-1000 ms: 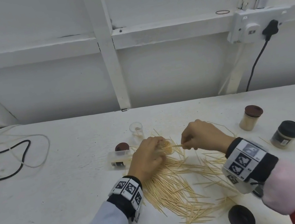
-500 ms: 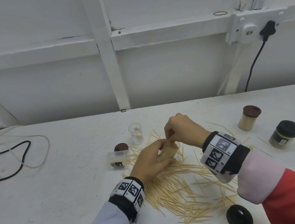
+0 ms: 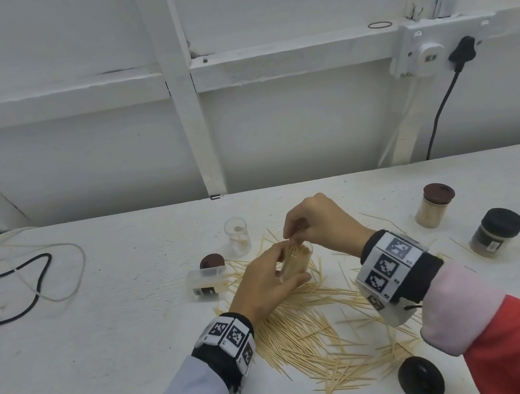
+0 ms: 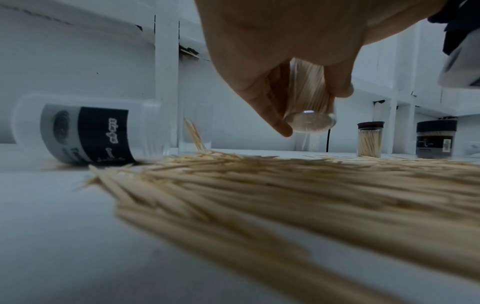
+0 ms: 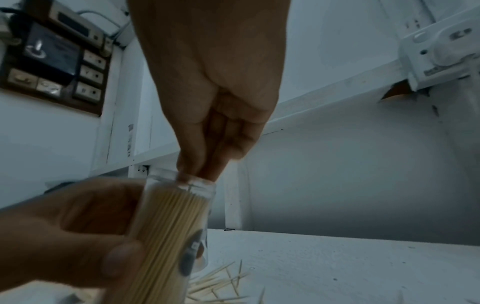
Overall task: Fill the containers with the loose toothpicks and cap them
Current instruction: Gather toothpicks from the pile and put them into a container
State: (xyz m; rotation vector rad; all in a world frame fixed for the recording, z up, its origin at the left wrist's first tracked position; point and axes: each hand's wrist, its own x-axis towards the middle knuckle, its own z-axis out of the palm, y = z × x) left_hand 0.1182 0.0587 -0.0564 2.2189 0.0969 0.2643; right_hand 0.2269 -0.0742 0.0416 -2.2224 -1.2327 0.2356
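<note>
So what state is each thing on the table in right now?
Held jar: uncapped, packed with toothpicks, gripped by left hand.
Right hand: fingertips pinched at the jar's mouth.
Brown-lidded jar: upright, capped, full.
Black-lidded jar: upright, capped.
Labelled jar: on its side, uncapped.
Small clear cup: upright, open, nearly empty.
Black lid: loose on table.
Brown lid: loose.
Toothpicks: scattered.

No text legible anywhere. Tipped clear container [image 4: 85, 131] has a black/grey label w/ white lettering, too blurred to read. Black-lidded jar [image 4: 435, 142] carries a dark label w/ a barcode-like patch, unreadable; same jar [image 3: 496, 236] in head view shows only a small white tag. Wristbands [image 3: 390, 264] bear b/w square marker patterns, no words. Wall panel [image 5: 52, 59] has buttons w/ marks too small to make out.
</note>
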